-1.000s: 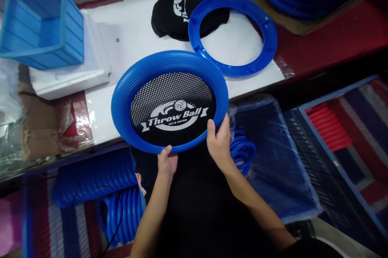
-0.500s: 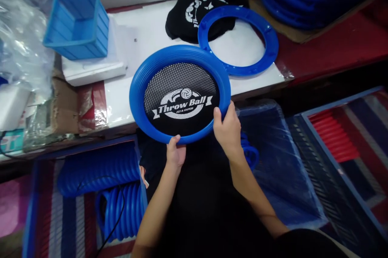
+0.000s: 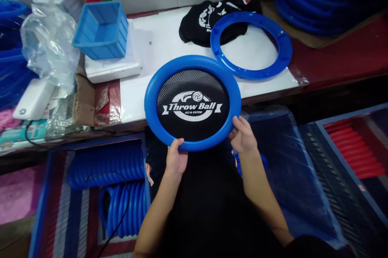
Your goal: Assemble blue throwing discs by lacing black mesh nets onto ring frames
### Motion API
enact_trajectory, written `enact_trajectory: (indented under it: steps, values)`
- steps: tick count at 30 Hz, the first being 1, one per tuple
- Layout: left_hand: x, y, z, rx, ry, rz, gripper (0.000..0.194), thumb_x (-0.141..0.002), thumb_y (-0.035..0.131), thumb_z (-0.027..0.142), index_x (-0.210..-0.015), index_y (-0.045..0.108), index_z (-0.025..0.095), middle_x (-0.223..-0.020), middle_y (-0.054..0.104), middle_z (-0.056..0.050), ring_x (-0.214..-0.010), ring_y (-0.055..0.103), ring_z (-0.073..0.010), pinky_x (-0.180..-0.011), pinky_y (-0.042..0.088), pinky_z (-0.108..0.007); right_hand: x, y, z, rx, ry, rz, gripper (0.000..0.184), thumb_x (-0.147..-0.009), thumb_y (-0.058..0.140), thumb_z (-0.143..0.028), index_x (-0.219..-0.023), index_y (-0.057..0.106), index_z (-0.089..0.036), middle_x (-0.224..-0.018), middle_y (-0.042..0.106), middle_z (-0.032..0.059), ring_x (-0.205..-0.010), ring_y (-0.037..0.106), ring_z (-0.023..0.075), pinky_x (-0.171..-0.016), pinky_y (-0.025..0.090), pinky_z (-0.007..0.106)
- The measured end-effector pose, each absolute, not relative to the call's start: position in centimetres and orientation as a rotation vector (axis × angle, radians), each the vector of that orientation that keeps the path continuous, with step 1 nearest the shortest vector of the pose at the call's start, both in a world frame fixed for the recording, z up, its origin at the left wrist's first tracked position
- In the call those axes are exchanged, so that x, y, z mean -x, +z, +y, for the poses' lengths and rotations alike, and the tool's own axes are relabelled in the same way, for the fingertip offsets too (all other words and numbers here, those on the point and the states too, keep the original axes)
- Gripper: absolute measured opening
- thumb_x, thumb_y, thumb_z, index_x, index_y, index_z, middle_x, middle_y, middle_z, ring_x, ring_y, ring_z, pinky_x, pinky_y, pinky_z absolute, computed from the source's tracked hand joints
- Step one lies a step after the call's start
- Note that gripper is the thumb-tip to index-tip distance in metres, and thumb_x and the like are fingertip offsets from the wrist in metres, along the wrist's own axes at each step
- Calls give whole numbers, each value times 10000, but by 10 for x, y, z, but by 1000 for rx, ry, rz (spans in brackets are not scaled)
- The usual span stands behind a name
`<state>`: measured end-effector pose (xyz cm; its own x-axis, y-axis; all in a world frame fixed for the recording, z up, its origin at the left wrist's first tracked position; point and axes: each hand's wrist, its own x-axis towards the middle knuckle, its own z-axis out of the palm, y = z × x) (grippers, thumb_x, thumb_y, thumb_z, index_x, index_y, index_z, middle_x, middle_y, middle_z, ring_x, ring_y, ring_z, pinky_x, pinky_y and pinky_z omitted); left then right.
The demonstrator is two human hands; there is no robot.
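Observation:
A round throw-and-catch paddle (image 3: 154,102) has a blue plastic rim and a black mesh centre printed "Throw Ball". It is tilted toward me at the table's front edge. My left hand (image 3: 176,159) pinches its lower rim, thumb on top and fingers mostly hidden underneath. On the lower right rim my right hand (image 3: 245,136) is closed, with the thumb over the edge. Behind the paddle, a loose blue ring (image 3: 285,49) lies partly over black printed mesh fabric (image 3: 194,27).
A light-blue bin (image 3: 101,41) sits on a white foam block (image 3: 113,72) at the left. Blue rings (image 3: 306,3) are stacked in a carton at the right. Below the table are crates with blue rings (image 3: 104,165) and red rings (image 3: 356,149).
The view has shifted, so the table things appear further right. My right hand has slid lower along the rim, while my left hand keeps its hold on the paddle.

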<state>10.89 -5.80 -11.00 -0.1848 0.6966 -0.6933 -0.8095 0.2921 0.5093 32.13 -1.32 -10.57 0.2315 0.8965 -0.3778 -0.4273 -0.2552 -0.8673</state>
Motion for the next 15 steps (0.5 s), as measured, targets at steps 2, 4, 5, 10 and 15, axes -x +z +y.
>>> enact_trajectory:
  steps: [2, 4, 5, 10, 15]
  values:
    - [-105, -109, -59, 129, 1332, 1142, 295, -540, 848, 167, -732, 628, 204, -754, 681, 53, -790, 665, -139, -824, 521, -293, -323, -106, -11, 1263, 1342, -517, 485, -649, 950, -577, -870, 673, -245, -675, 636, -48, -517, 534, 112, -431, 441, 239]
    - [-101, -109, -59, 122, 1311, 1154, 295, -537, 845, 155, -721, 620, 207, -731, 667, 53, -788, 673, -147, -825, 524, -298, -323, -106, -9, 1270, 1297, -528, 486, -651, 942, -590, -851, 664, -246, -651, 609, -54, -489, 488, 102, -407, 400, 238]
    - [-98, -110, -60, 118, 1301, 1159, 297, -533, 846, 153, -723, 624, 206, -734, 670, 48, -797, 679, -155, -828, 527, -304, -322, -106, -8, 1277, 1273, -532, 485, -654, 936, -595, -847, 661, -246, -639, 592, -57, -473, 459, 96, -394, 371, 238]
    - [-87, -113, -58, 106, 1287, 1205, 316, -489, 856, 159, -674, 605, 209, -693, 647, 45, -811, 684, -177, -823, 534, -317, -306, -106, -9, 1331, 1205, -502, 452, -679, 913, -574, -855, 665, -240, -627, 541, -57, -470, 389, 92, -397, 289, 253]
    - [-80, -118, -51, 48, 1319, 1257, 300, -496, 859, 165, -684, 629, 206, -677, 642, 42, -785, 690, -187, -821, 558, -338, -301, -117, -15, 1360, 1157, -517, 410, -739, 885, -576, -851, 668, -246, -612, 505, -68, -481, 380, 95, -435, 360, 260]
